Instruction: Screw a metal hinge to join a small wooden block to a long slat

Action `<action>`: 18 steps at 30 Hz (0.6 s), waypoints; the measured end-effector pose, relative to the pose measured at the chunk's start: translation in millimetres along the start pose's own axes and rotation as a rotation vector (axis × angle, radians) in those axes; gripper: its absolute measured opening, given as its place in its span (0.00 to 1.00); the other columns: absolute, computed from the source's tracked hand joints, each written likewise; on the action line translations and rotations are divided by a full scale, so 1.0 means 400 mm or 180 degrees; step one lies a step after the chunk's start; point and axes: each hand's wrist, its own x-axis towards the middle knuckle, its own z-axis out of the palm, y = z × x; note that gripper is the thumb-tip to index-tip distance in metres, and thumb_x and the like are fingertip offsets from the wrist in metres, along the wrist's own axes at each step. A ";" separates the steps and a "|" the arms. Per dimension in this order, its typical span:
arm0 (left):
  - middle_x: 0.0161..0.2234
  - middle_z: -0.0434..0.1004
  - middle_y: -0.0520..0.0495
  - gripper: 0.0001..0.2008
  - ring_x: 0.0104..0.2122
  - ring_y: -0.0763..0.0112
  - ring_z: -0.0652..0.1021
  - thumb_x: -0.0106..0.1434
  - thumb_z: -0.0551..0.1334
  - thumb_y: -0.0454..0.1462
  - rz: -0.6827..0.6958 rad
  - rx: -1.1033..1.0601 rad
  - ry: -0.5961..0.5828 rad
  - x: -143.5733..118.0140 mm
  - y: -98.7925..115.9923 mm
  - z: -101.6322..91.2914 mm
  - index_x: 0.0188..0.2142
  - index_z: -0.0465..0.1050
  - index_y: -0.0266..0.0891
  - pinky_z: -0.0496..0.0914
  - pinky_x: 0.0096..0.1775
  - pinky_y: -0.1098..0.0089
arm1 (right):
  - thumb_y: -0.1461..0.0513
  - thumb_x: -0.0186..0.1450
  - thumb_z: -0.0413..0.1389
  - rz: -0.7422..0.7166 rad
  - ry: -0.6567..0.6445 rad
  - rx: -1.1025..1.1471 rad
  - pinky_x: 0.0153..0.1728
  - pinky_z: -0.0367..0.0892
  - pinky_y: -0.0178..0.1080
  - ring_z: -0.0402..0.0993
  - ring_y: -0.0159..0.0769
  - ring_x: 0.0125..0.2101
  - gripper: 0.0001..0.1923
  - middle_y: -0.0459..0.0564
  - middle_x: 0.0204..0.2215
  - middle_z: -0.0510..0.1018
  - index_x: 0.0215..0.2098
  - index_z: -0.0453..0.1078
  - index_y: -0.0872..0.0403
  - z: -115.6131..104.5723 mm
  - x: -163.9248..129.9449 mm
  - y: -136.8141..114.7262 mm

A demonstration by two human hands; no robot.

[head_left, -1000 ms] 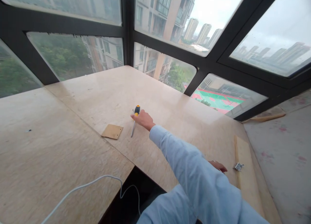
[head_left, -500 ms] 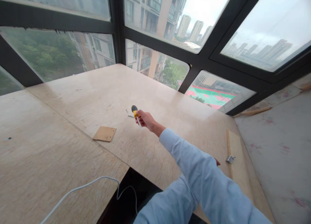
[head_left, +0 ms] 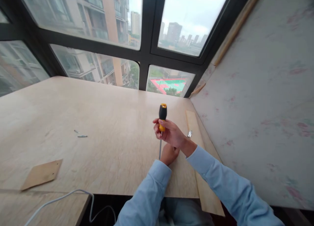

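A screwdriver [head_left: 163, 112] with a black and yellow handle is in my right hand [head_left: 173, 132]. My fingers wrap the lower handle, and its shaft points down toward the worktop. Below that wrist, my left hand [head_left: 169, 154] is closed close to the worktop. Its fingertips are partly hidden, so what they hold cannot be made out. Just right of my hands lies a long pale wooden board [head_left: 200, 160], with a small metal hinge [head_left: 189, 133] at its left edge.
Two or so screws [head_left: 82, 136] lie on the marbled worktop [head_left: 110, 160] to the left. A brown flat piece [head_left: 43, 174] with small holes is nearer the front left. A white cable [head_left: 61, 197] crosses the front edge. Windows stand behind; a papered wall [head_left: 257, 121] rises at right.
My view has turned right. My right hand has brought the screwdriver from beside the screws toward the board, with its handle now up. My left hand has come into clearer view.
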 end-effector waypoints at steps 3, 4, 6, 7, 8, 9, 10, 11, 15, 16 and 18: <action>0.39 0.77 0.45 0.08 0.46 0.59 0.74 0.56 0.63 0.27 0.0552 0.0598 -0.0058 0.023 -0.030 0.018 0.34 0.76 0.39 0.63 0.55 0.61 | 0.53 0.61 0.63 -0.0524 0.0900 -0.0050 0.26 0.66 0.32 0.70 0.29 0.23 0.14 0.45 0.23 0.75 0.34 0.73 0.56 -0.127 -0.099 -0.040; 0.39 0.77 0.45 0.10 0.44 0.60 0.75 0.56 0.62 0.27 0.0769 0.0801 -0.0017 0.028 -0.037 0.021 0.36 0.76 0.40 0.64 0.54 0.61 | 0.52 0.60 0.63 -0.0665 0.1149 -0.0023 0.27 0.68 0.33 0.71 0.30 0.24 0.14 0.45 0.22 0.75 0.33 0.73 0.56 -0.172 -0.131 -0.050; 0.41 0.78 0.45 0.13 0.41 0.63 0.76 0.56 0.61 0.27 0.0968 0.0961 0.0138 0.033 -0.041 0.029 0.40 0.75 0.40 0.66 0.52 0.61 | 0.53 0.58 0.65 -0.0912 0.1596 0.0037 0.28 0.69 0.33 0.72 0.31 0.24 0.15 0.45 0.22 0.75 0.31 0.73 0.56 -0.260 -0.188 -0.059; 0.42 0.78 0.44 0.14 0.40 0.64 0.76 0.56 0.61 0.27 0.0961 0.0926 0.0222 0.033 -0.037 0.037 0.41 0.75 0.40 0.67 0.52 0.62 | 0.53 0.57 0.66 -0.1006 0.1772 0.0088 0.28 0.69 0.33 0.73 0.31 0.24 0.14 0.45 0.22 0.75 0.31 0.73 0.55 -0.301 -0.213 -0.058; 0.43 0.77 0.42 0.15 0.41 0.64 0.77 0.56 0.61 0.27 0.0896 0.0838 0.0284 0.033 -0.030 0.048 0.42 0.74 0.38 0.68 0.51 0.62 | 0.53 0.57 0.67 -0.1082 0.1902 0.0170 0.29 0.70 0.34 0.73 0.31 0.25 0.14 0.44 0.22 0.76 0.31 0.73 0.55 -0.339 -0.235 -0.054; 0.44 0.77 0.40 0.15 0.42 0.64 0.77 0.56 0.62 0.28 0.0782 0.0702 0.0313 0.032 -0.019 0.061 0.44 0.74 0.37 0.68 0.51 0.63 | 0.53 0.56 0.68 -0.1142 0.1990 0.0271 0.30 0.71 0.34 0.73 0.31 0.25 0.14 0.44 0.22 0.76 0.31 0.73 0.54 -0.373 -0.254 -0.046; 0.46 0.76 0.38 0.16 0.43 0.64 0.77 0.56 0.62 0.28 0.0614 0.0515 0.0293 0.031 -0.006 0.076 0.45 0.73 0.35 0.69 0.50 0.63 | 0.54 0.55 0.68 -0.1175 0.2059 0.0369 0.30 0.71 0.34 0.73 0.31 0.25 0.14 0.44 0.21 0.76 0.30 0.73 0.54 -0.402 -0.271 -0.035; 0.47 0.75 0.35 0.17 0.45 0.63 0.77 0.56 0.62 0.28 0.0390 0.0282 0.0230 0.030 0.007 0.092 0.47 0.72 0.33 0.69 0.50 0.64 | 0.54 0.54 0.69 -0.1186 0.2115 0.0450 0.30 0.71 0.34 0.73 0.31 0.25 0.15 0.44 0.21 0.76 0.30 0.73 0.54 -0.428 -0.285 -0.023; 0.53 0.71 0.32 0.22 0.50 0.60 0.75 0.58 0.64 0.32 -0.0427 -0.0453 -0.0015 0.035 0.045 0.150 0.52 0.66 0.31 0.70 0.47 0.65 | 0.53 0.54 0.69 -0.1224 0.2204 0.0581 0.29 0.70 0.33 0.73 0.30 0.25 0.16 0.45 0.22 0.77 0.30 0.74 0.55 -0.491 -0.317 0.024; 0.53 0.71 0.32 0.23 0.50 0.60 0.75 0.57 0.65 0.33 -0.0508 -0.0512 0.0011 0.039 0.049 0.160 0.53 0.66 0.31 0.70 0.47 0.65 | 0.53 0.54 0.69 -0.1247 0.2196 0.0603 0.29 0.70 0.33 0.72 0.30 0.25 0.16 0.45 0.22 0.77 0.30 0.74 0.55 -0.499 -0.321 0.032; 0.51 0.72 0.34 0.25 0.50 0.61 0.75 0.56 0.66 0.34 -0.0562 -0.0583 0.0098 0.049 0.052 0.176 0.53 0.65 0.31 0.69 0.47 0.66 | 0.52 0.55 0.68 -0.1279 0.2176 0.0663 0.29 0.70 0.33 0.72 0.29 0.25 0.15 0.45 0.22 0.77 0.30 0.74 0.55 -0.511 -0.326 0.045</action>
